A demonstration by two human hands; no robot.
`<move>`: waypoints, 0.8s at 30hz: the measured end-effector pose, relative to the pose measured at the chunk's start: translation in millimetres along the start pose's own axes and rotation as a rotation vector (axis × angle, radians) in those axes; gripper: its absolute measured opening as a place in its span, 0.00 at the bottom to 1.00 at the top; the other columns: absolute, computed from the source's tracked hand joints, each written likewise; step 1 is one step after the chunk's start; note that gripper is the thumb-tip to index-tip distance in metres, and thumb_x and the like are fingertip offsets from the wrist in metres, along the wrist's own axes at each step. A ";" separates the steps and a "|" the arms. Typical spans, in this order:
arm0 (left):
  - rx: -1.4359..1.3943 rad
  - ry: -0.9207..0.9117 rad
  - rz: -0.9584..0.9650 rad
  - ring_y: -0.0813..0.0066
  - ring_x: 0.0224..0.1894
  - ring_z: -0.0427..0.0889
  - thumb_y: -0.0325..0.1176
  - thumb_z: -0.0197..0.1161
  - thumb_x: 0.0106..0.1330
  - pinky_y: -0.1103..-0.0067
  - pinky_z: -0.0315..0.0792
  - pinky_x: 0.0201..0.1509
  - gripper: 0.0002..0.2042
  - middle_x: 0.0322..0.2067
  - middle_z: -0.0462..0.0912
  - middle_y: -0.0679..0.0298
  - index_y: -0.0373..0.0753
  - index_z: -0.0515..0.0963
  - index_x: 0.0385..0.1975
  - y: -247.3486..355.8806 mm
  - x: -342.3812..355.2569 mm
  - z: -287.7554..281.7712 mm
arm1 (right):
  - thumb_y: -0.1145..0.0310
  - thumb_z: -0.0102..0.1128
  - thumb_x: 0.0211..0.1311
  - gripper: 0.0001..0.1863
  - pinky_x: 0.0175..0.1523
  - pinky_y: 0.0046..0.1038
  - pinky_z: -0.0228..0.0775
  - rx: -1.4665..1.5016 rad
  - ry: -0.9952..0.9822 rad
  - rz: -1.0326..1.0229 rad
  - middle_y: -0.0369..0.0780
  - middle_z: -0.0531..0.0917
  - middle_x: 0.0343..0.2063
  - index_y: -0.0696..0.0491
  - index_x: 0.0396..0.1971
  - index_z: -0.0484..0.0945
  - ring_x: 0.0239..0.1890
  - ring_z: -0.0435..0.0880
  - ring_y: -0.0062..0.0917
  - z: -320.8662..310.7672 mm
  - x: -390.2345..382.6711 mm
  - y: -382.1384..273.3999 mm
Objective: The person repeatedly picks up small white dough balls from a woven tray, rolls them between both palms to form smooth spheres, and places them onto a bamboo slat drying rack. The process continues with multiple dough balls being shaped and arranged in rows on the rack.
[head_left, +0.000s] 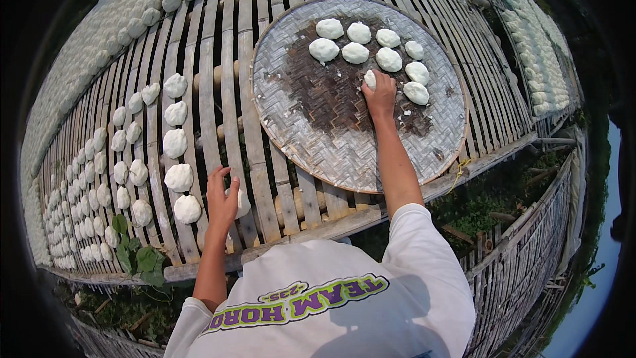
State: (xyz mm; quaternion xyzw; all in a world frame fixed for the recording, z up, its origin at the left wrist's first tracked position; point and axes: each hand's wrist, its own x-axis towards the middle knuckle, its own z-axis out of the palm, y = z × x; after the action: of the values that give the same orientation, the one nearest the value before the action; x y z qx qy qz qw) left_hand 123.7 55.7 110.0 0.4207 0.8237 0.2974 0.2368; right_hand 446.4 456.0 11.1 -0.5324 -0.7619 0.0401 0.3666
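On a round woven tray point(291, 139) lie several white, dough-like lumps point(389, 60), grouped toward its far and right side. My right hand point(380, 98) reaches over the tray, its fingers closed round a white lump point(370, 79), mostly visible past the fingertips. To the left, my left hand point(222, 197) is over the bamboo slats with fingers apart. Beside its thumb rests another white lump point(243, 203), partly covered by the hand; whether they touch I cannot tell. A column of white lumps point(175, 144) runs along the slats just left of that hand.
The slatted bamboo platform point(228, 93) has gaps between its strips. Dense rows of white lumps point(136, 28) curve along the far left, and more point(538, 59) fill a rack at right. Green leaves point(147, 262) poke up at the near edge. A yellow tie point(460, 171) hangs there too.
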 end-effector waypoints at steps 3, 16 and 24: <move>-0.039 0.018 0.041 0.49 0.67 0.72 0.44 0.60 0.76 0.61 0.67 0.69 0.20 0.64 0.73 0.49 0.36 0.77 0.58 2.9 1.1 -5.2 | 0.66 0.77 0.54 0.27 0.56 0.40 0.76 0.155 0.078 0.242 0.44 0.85 0.47 0.56 0.54 0.81 0.49 0.83 0.41 -6.7 6.4 6.1; -1.597 -0.519 -0.478 0.60 0.65 0.76 0.52 0.52 0.78 0.62 0.68 0.70 0.24 0.61 0.77 0.57 0.39 0.73 0.62 110.1 29.9 81.5 | 0.58 0.54 0.76 0.27 0.69 0.36 0.71 1.731 -0.293 0.915 0.45 0.82 0.59 0.60 0.65 0.73 0.62 0.81 0.31 -122.8 -83.5 -172.8; -2.164 -1.115 -0.569 0.50 0.62 0.80 0.57 0.44 0.80 0.55 0.74 0.69 0.28 0.58 0.80 0.50 0.37 0.72 0.61 101.3 21.5 75.7 | 0.64 0.70 0.64 0.20 0.54 0.34 0.79 0.849 -0.480 0.029 0.49 0.84 0.47 0.59 0.51 0.84 0.44 0.87 0.38 -181.8 -105.0 -252.3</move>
State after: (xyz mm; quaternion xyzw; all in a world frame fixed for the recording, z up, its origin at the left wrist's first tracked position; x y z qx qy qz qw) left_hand 216.6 143.1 123.0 -0.1140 0.0061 0.5411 0.8332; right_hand 375.7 199.4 203.1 -0.3221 -0.7339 0.4739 0.3648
